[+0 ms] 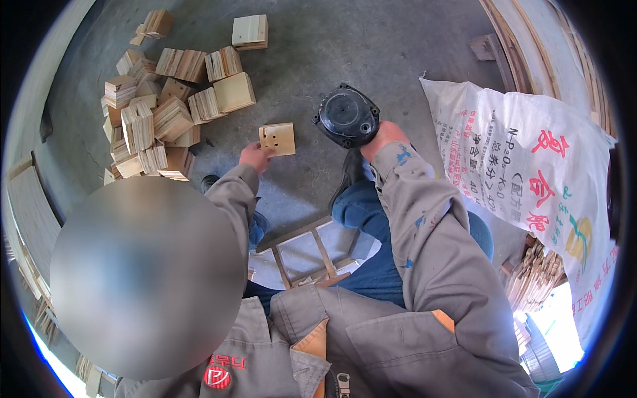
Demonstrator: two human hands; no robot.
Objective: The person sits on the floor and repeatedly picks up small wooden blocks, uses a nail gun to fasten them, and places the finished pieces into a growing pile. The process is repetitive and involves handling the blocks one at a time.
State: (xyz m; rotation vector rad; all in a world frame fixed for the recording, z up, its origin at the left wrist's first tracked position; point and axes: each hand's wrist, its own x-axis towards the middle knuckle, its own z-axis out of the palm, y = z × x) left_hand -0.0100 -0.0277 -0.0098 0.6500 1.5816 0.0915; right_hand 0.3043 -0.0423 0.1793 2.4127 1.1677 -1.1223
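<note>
My left hand [254,158] is closed on the lower left edge of a small pale plywood block [284,137] with several dark holes in its face. To the right of it, my right hand [387,136] grips a black nail gun [346,115]. The tool's round cap, with bolted lugs at its rim, faces up, so its nose is hidden underneath. A gap of floor shows between block and nail gun. Most of the right fingers are out of sight behind the tool.
Stacked plywood blocks [174,121] lie in a heap at the left. One block [251,31] stands apart at the far side. A white woven sack [511,152] covers the right. A wooden frame [282,265] is beneath my legs. A round blur hides the lower left.
</note>
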